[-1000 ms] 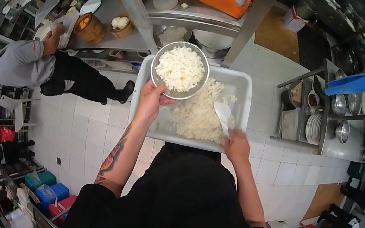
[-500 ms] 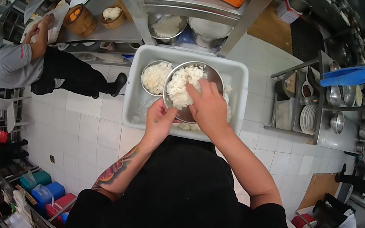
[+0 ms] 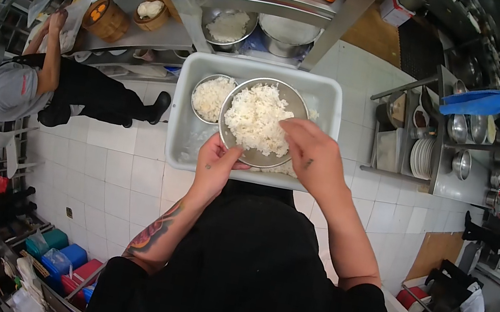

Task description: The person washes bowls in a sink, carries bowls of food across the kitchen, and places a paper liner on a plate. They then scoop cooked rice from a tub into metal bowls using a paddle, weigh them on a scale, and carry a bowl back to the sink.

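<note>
Rice [image 3: 258, 116] clumps, grainy, in a round metal bowl [image 3: 297, 101]; left hand [image 3: 216, 162] pinches it, right hand [image 3: 315, 159] bunches its fingers.

Head cam, wide, faces fwd & down, nr held bowl [image 3: 295, 102].

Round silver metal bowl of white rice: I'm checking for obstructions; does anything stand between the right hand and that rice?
Nothing visible does: the right hand is over the right side of the round silver metal bowl, fingertips by the white rice. The left hand holds the lower-left rim, off that path.
</note>
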Demonstrator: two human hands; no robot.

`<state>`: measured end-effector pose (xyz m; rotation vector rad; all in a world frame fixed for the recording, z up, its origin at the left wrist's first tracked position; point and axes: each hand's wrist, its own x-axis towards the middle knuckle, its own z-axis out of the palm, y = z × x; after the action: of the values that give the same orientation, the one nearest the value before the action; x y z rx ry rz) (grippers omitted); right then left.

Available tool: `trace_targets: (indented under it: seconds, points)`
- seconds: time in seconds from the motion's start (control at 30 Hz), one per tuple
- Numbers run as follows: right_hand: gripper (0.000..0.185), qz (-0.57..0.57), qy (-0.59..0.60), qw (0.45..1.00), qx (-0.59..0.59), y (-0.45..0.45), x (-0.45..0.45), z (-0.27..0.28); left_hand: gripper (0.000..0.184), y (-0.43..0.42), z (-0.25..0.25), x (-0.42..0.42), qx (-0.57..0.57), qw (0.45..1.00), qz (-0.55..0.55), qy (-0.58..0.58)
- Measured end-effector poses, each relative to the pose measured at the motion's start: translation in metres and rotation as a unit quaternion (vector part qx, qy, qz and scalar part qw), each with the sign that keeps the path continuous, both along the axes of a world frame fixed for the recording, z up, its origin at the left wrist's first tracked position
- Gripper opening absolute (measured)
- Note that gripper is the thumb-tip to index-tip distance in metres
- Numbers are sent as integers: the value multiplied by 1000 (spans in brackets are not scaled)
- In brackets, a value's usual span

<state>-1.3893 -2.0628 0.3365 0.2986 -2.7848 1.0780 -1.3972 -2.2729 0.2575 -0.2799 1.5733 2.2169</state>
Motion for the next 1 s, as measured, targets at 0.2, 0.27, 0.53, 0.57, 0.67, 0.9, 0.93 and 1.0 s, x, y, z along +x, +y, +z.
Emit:
trace_targets:
  seconds: [0.2, 0.27, 0.53, 0.57, 0.67, 0.9, 0.93, 1.0]
  points:
    - [20, -52, 101, 987, -111, -5, -5, 8, 17, 0, -3, 4, 22, 1000, 5, -18]
    - [16, 23, 68, 997, 10, -11, -5, -14, 20, -1, -11, 5, 26, 999, -13, -42]
    - [13, 12, 47, 996, -77, -19, -3, -32, 18, -6, -37, 16, 11, 996, -16, -90]
    - [12, -3, 19, 994, -105, -19, -2, -34, 18, -6, -39, 15, 12, 994, -21, -104]
    - [11, -28, -42, 986, -157, -12, 6, -36, 18, -11, -46, 7, 27, 992, -18, -119]
    - [12, -94, -149, 971, -164, 12, 45, -78, 24, -6, -39, -89, 14, 996, 89, 20]
    - [12, -97, -147, 970, -164, 13, 52, -82, 26, -5, -46, -112, 35, 994, 95, 40]
    - [13, -84, -164, 976, -112, 16, 65, -90, 31, 3, -28, -148, 68, 989, 124, 34]
